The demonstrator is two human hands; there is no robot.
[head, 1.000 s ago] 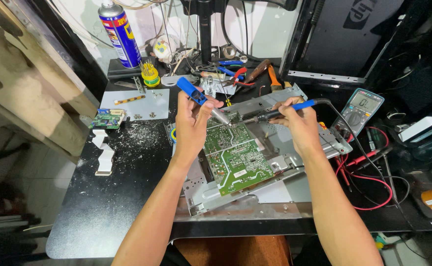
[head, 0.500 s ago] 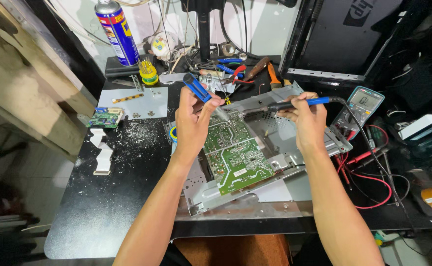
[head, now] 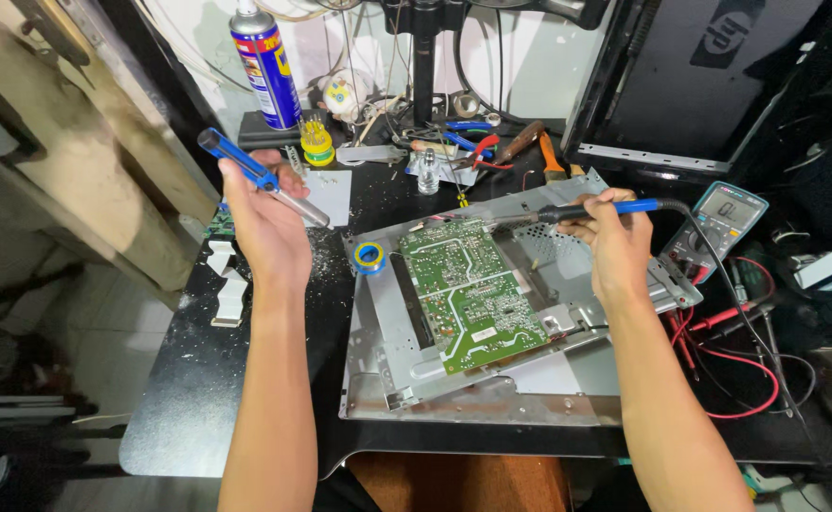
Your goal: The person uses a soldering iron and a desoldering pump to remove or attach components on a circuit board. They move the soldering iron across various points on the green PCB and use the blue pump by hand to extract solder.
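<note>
A green circuit board (head: pixel 468 292) lies on a grey metal chassis plate (head: pixel 492 398) on the black table. My left hand (head: pixel 262 223) is raised left of the plate, gripping a blue and silver desoldering pump (head: pixel 257 176), its tip pointing right. My right hand (head: pixel 615 242) holds a blue-handled soldering iron (head: pixel 577 212) over the board's far edge, with the iron's tip near the top corner of the board. A small roll of solder wire (head: pixel 370 256) rests at the plate's left corner.
A multimeter (head: pixel 719 223) with red leads (head: pixel 738 365) sits to the right. Behind lie a spray can (head: pixel 264 66), pliers (head: pixel 473 147), a small bottle (head: pixel 425 173) and tangled cables. A dark monitor panel (head: pixel 700 76) leans at back right. White ribbon cables (head: pixel 226 284) lie left.
My left hand has lifted the desoldering pump off the board and swung it away to the left. My right hand keeps the soldering iron near the board's top edge.
</note>
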